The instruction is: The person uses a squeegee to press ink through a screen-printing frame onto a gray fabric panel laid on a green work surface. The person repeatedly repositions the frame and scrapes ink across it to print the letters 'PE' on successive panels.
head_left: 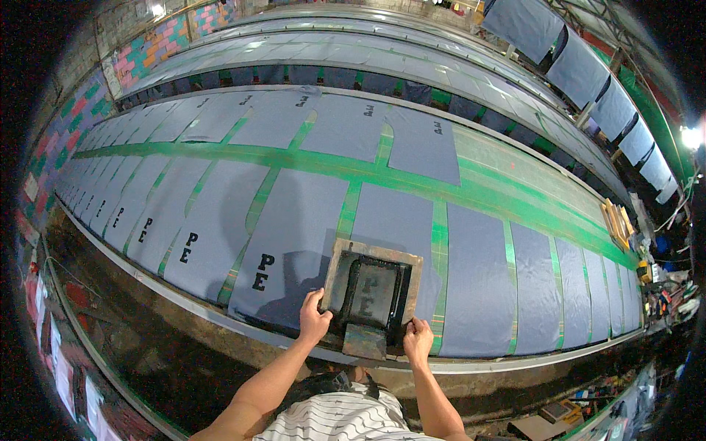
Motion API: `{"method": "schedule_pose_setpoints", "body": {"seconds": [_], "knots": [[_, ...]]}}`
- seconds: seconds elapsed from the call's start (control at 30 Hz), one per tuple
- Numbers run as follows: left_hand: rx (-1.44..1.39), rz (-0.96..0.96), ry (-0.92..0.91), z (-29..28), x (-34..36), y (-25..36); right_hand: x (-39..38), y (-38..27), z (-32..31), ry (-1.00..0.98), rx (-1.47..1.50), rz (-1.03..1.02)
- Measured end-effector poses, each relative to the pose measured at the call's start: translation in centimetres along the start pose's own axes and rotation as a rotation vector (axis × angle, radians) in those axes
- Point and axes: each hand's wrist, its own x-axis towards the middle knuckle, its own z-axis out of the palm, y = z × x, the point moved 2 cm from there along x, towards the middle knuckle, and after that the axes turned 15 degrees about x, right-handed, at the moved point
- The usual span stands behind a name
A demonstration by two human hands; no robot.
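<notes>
A wooden-edged screen printing frame (414, 283) lies on a blue-grey fabric panel (390, 217) close to the table's near edge. Its mesh is dark with ink around a paler middle where faint letter shapes show. At the frame's near end sits a flat, worn grey-brown piece (365, 341), perhaps a squeegee. My left hand (315, 319) is closed on the frame's left side near the lower corner. Fingers of my right hand (418, 339) pinch the lower right corner. Left of the frame, a neighbouring panel (294, 213) bears black printed letters.
The long green-topped table (515, 192) carries two rows of fabric panels; those to the near left are printed, those to the right plain. Small wooden frames (616, 225) stand at its right end. More long tables (353, 59) lie beyond, and panels (581, 67) hang at upper right.
</notes>
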Motion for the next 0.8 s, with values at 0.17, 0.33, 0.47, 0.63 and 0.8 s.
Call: {"method": "schedule_pose_setpoints", "body": {"seconds": [0.17,0.33,0.47,0.63,0.8], "knots": [[0.013,-0.03,-0.031,-0.1,0.0,0.4,0.1,0.3,0.2,0.046,0.026,-0.049],[0.024,-0.036,-0.039,-0.1,-0.1,0.1,0.1,-0.1,0.2,0.015,-0.007,0.003],[-0.004,-0.029,-0.007,-0.1,-0.1,0.7,0.0,0.4,0.0,0.027,-0.01,0.015],[-0.081,-0.001,0.054,-0.2,-0.9,0.6,-0.6,-0.9,-0.7,0.037,0.015,-0.042],[-0.15,0.08,0.095,0.0,-0.5,0.8,-0.7,-1.2,-1.0,0.06,0.035,-0.037]]}}
